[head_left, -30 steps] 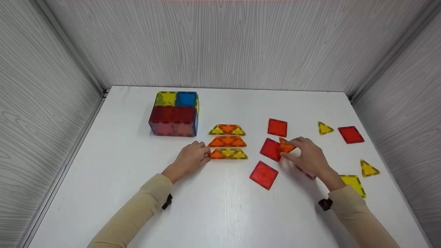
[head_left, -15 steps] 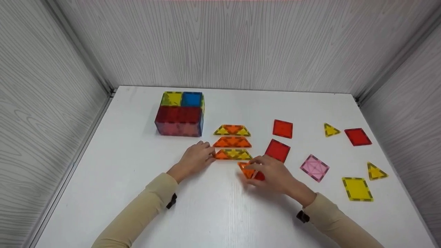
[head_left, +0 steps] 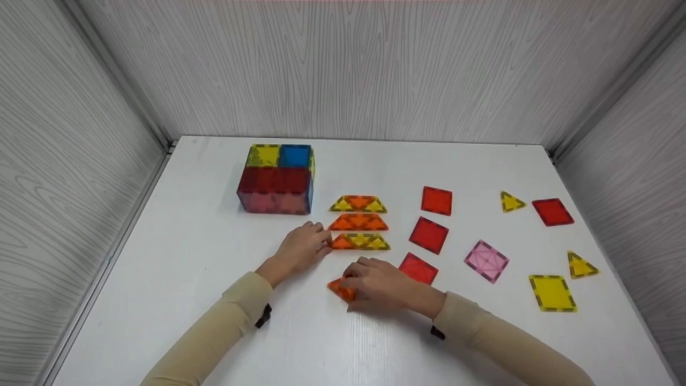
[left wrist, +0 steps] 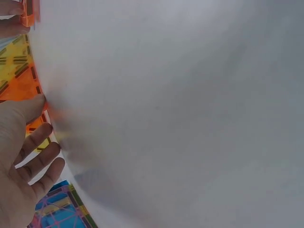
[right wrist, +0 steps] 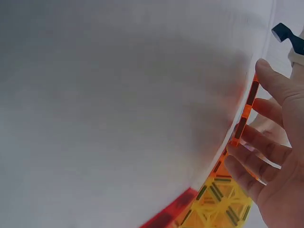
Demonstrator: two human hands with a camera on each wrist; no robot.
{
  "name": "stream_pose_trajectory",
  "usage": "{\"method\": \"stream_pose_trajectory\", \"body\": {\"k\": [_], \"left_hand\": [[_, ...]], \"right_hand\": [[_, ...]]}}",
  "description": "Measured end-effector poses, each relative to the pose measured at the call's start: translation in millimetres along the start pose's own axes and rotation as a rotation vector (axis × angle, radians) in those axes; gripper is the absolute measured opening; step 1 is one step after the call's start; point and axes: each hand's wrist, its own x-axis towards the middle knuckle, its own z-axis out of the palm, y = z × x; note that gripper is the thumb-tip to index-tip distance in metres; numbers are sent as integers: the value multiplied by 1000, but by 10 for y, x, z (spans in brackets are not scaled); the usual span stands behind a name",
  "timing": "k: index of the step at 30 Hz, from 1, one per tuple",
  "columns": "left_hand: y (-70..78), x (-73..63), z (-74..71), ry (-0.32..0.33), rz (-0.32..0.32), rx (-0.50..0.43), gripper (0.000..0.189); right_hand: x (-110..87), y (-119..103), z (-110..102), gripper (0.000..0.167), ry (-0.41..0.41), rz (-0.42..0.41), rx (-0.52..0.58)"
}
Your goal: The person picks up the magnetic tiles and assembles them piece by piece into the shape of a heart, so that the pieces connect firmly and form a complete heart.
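Observation:
Three trapezoid strips made of triangular magnetic tiles lie in a column: a yellow-and-orange one (head_left: pixel 358 203) at the back, an orange one (head_left: pixel 358 222) in the middle, an orange-and-yellow one (head_left: pixel 370 242) in front. My left hand (head_left: pixel 300 249) rests at the left ends of the front strips; in the left wrist view its thumb and loosely bent fingers (left wrist: pixel 43 164) touch their edges. In front of the strips, my right hand (head_left: pixel 383 284) pinches an orange triangle tile (head_left: pixel 337 289) at the table surface. That hand partly hides the tile.
A box of coloured tiles (head_left: pixel 274 185) stands at back left. Right of the strips lie red squares (head_left: pixel 437 200), a pink square (head_left: pixel 486 261), a yellow square (head_left: pixel 552 293), two yellow triangles (head_left: pixel 581 265) and another red square (head_left: pixel 553 212). Wood-grain panels (head_left: pixel 343 69) enclose the white table.
My right hand has carried the orange triangle leftward and toward me, from the red squares to below the front strip. My left hand stays at the strips. The head view has shifted slightly.

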Motion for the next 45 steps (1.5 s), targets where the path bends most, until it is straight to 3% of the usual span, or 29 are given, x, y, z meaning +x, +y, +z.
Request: {"method": "stream_pose_trajectory", "body": {"k": [7, 13, 22, 27, 31, 36, 41, 45], "left_hand": [[-42, -67, -42, 9, -25, -1, 20], [-30, -194, -43, 21, -76, 10, 29], [193, -441, -35, -31, -117, 1, 40], [402, -544, 21, -58, -36, -52, 48], [534, -597, 89, -68, 43, -39, 54], [625, -606, 144, -93, 55, -21, 63], [662, -602, 194, -89, 81, 45, 66], [669, -613, 232, -75, 95, 62, 63]], "right_hand": [[181, -32, 7, 55, -55, -25, -20], [-88, 91, -55, 58, 3, 52, 26], [-1036, 761, -222, 51, 313, 365, 151], [-1710, 1118, -223, 47, 411, 576, 159], [-2263, 1379, -221, 50, 399, 763, 185], [-2824, 1655, -223, 63, 340, 961, 235], [-3281, 1787, -181, 71, 269, 1076, 262], [-3569, 1800, -95, 74, 262, 1127, 301]]}}
